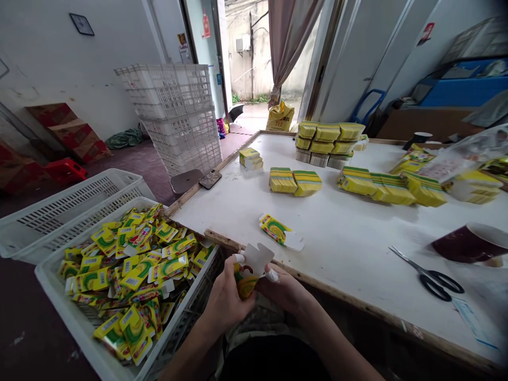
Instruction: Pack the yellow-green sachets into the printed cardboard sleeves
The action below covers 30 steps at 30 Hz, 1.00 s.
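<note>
Between my two hands, just over the table's front edge, is a small yellow-and-green carton (246, 286) with its white flaps standing up. My left hand (226, 296) is closed round its left side, white wrapping on a fingertip. From the right, my right hand (283, 288) grips the same carton, with white wrapping on a finger too; the palm side is hidden. Ahead of my hands, another carton (274, 229) of the same print lies on the white table (234, 211) with a white flap out. To the left, a white crate (51, 280) holds a heap of such cartons.
Bundled flat cartons (296, 181) stand in rows and stacks farther back. Scissors (432, 278) and a dark roll (470, 243) lie at the right. A phone (210, 179) rests by the left edge. Tall stacked crates (174, 114) stand near the doorway.
</note>
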Tool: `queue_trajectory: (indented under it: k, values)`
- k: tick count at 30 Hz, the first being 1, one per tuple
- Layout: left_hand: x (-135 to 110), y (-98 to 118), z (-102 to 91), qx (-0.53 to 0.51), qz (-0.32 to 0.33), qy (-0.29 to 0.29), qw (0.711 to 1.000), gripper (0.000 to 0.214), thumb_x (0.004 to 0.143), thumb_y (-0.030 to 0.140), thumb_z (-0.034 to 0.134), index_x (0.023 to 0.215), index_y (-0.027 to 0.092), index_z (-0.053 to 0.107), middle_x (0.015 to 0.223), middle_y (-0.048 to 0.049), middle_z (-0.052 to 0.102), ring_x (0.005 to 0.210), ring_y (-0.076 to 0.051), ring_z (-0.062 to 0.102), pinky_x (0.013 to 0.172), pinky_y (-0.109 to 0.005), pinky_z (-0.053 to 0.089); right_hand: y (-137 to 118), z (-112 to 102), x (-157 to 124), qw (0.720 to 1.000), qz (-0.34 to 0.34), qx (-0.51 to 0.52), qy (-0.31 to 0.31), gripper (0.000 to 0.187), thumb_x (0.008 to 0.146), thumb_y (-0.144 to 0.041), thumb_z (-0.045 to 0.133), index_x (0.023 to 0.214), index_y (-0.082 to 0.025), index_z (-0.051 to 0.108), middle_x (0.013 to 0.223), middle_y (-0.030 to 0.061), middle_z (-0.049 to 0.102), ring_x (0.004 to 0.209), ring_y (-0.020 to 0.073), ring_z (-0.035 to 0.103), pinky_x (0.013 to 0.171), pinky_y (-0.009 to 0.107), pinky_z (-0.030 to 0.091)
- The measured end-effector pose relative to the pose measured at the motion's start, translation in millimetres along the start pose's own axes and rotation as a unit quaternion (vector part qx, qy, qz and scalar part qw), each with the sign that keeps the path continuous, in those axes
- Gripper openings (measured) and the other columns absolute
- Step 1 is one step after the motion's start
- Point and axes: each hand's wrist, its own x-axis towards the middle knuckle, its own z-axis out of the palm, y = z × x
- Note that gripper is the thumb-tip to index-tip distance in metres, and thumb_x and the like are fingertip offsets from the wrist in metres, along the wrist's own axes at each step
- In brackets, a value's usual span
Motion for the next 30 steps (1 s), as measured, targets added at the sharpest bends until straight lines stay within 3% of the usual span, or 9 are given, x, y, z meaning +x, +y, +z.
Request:
queue_trajectory:
  k: [3, 7, 9, 16, 20, 25, 28, 30]
  values:
    - [0.2, -0.1, 1.4, 0.01, -0.004, -0.024, 1.0, 0.062, 0.07, 0.019, 0.061, 0.122, 0.02, 0.027, 0.104, -0.0104, 0.063, 0.092, -0.026, 0.065, 0.077, -0.04, 0.054, 5.9, -2.6, 1.3, 0.999, 0.006, -0.005, 0.032, 0.056, 0.072, -0.057, 0.072, 0.114, -0.02, 0.067, 0.113, 0.0099, 0.069, 0.114, 0.028, 0.057, 0.104, 0.043, 0.036]
    - [0.1, -3.0, 1.0, 0.048, 0.047, -0.055, 0.996, 0.064, 0.068, 0.013, 0.058, 0.124, 0.022, 0.028, 0.112, -0.0117, 0.061, 0.1, -0.028, 0.063, 0.081, -0.041, 0.053, 11.7, -0.8, 8.2, 0.991, 0.0, -0.044, 0.128, 0.05, 0.074, -0.055, 0.072, 0.111, -0.022, 0.069, 0.111, 0.0072, 0.07, 0.113, 0.0256, 0.058, 0.105, 0.041, 0.034]
    - [0.6, -3.5, -1.3, 0.063, 0.06, -0.058, 0.995, 0.064, 0.067, 0.011, 0.057, 0.124, 0.022, 0.029, 0.115, -0.0118, 0.06, 0.103, -0.028, 0.062, 0.083, -0.041, 0.052, 12.0, 0.4, 10.5, 0.988, 0.001, -0.06, 0.145, 0.048, 0.074, -0.054, 0.073, 0.107, -0.02, 0.07, 0.108, 0.0073, 0.071, 0.111, 0.026, 0.059, 0.104, 0.041, 0.034]
    - [3.9, 0.7, -9.8, 0.004, 0.015, -0.023, 1.0, 0.06, 0.069, 0.016, 0.061, 0.121, 0.022, 0.031, 0.104, -0.0079, 0.062, 0.092, -0.024, 0.064, 0.079, -0.037, 0.053, 11.6, -0.6, 8.5, 0.999, 0.022, 0.023, 0.042, 0.049, 0.074, -0.059, 0.067, 0.104, -0.02, 0.069, 0.106, 0.0101, 0.071, 0.111, 0.029, 0.059, 0.099, 0.043, 0.041]
    - [-0.7, -1.5, -1.4, -0.003, 0.025, -0.021, 0.999, 0.064, 0.067, 0.015, 0.06, 0.122, 0.021, 0.029, 0.106, -0.0099, 0.063, 0.094, -0.026, 0.064, 0.08, -0.038, 0.052, 15.3, 3.6, 10.5, 0.997, 0.013, -0.001, 0.076, 0.049, 0.075, -0.052, 0.07, 0.109, -0.018, 0.067, 0.108, 0.0112, 0.07, 0.111, 0.029, 0.059, 0.1, 0.044, 0.04]
    - [-2.7, -1.2, 4.0, 0.02, 0.019, -0.05, 0.998, 0.066, 0.063, 0.008, 0.057, 0.12, 0.023, 0.028, 0.109, -0.0102, 0.061, 0.1, -0.028, 0.063, 0.082, -0.04, 0.051, 18.9, 3.2, 12.8, 0.981, -0.019, -0.137, 0.134, 0.051, 0.076, -0.051, 0.071, 0.117, -0.022, 0.065, 0.121, 0.0088, 0.065, 0.118, 0.0292, 0.055, 0.107, 0.046, 0.034]
    - [2.0, 0.3, 0.9, -0.006, -0.011, -0.082, 0.997, 0.066, 0.062, 0.007, 0.057, 0.119, 0.023, 0.028, 0.102, -0.0072, 0.063, 0.092, -0.026, 0.065, 0.077, -0.039, 0.052, 20.4, -0.8, 7.9, 0.952, -0.044, -0.271, 0.135, 0.056, 0.084, -0.054, 0.06, 0.131, -0.024, 0.056, 0.136, 0.0091, 0.056, 0.129, 0.03, 0.047, 0.112, 0.048, 0.029]
    - [5.0, -1.1, 0.8, -0.034, -0.022, -0.091, 0.995, 0.066, 0.065, 0.008, 0.056, 0.122, 0.022, 0.026, 0.097, -0.0059, 0.063, 0.084, -0.024, 0.066, 0.073, -0.037, 0.053, 21.9, -1.2, 2.5, 0.918, -0.069, -0.372, 0.118, 0.06, 0.088, -0.045, 0.056, 0.142, -0.022, 0.043, 0.145, 0.0104, 0.047, 0.134, 0.0294, 0.041, 0.114, 0.048, 0.027]
